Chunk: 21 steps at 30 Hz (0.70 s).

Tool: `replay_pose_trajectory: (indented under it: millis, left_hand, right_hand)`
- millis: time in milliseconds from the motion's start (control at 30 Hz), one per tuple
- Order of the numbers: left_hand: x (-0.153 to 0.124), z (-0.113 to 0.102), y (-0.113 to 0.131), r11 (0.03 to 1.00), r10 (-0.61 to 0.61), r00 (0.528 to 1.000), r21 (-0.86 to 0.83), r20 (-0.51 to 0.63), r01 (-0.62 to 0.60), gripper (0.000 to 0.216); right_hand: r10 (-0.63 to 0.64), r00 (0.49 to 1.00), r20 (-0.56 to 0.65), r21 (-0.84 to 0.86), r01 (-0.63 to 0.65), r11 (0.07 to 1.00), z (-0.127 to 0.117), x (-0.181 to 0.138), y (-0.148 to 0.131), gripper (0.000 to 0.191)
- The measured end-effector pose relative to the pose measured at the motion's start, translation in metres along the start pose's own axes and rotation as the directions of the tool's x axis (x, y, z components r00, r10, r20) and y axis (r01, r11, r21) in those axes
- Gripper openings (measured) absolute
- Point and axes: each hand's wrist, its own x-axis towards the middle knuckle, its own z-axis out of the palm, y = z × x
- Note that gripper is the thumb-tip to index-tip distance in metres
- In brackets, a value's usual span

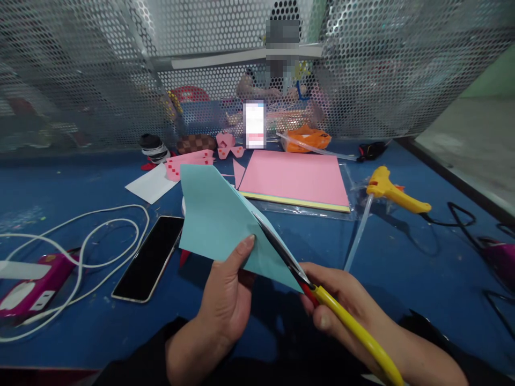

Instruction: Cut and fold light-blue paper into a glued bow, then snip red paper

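Note:
My left hand (229,295) pinches a light blue sheet of paper (209,214), thumb on top and fingers underneath. The paper is held up over the table, and a cut or fold line runs along its right side. In my right hand (341,300) is a pair of scissors (354,332) with yellow and red handles. Their blades lie along the paper, pointing up and left, with the tip near the sheet's middle. The fingers inside the handles are partly hidden. Behind the paper lies a stack of pink sheets (293,177) with a yellow edge, on clear plastic.
On the left are a black-screened phone (148,260), a magenta power bank (36,284) and a looped white cable (140,214). A yellow glue gun (396,193) lies right. Pink paper pieces (189,163) and an orange bag (308,139) sit before a perforated metal screen (225,32); a person is behind it.

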Motion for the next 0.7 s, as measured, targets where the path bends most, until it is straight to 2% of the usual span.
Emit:
replay_pose_trajectory:
  millis: [267, 433, 700]
  left_hand:
    - [0.0000, -0.0008, -0.0021, 0.999, 0.013, 1.000, 0.034, 0.025, -0.014, 0.039]
    - [-0.0009, -0.0011, -0.0034, 0.998, 0.024, 0.999, 0.049, 0.043, -0.026, 0.040]
    - [-0.0013, 0.0012, -0.0029, 0.998, 0.010, 1.000, 0.058, 0.024, -0.012, 0.043]
  right_hand:
    - [-0.019, 0.999, -0.034, 0.017, 0.020, 1.000, 0.0007, 0.0023, 0.0010, 0.038]
    - [0.012, 0.998, -0.054, 0.042, -0.010, 0.999, 0.0020, 0.0038, 0.0034, 0.039]
    - [0.025, 0.998, -0.056, 0.028, -0.023, 0.999, 0.0012, -0.0006, 0.0086, 0.039]
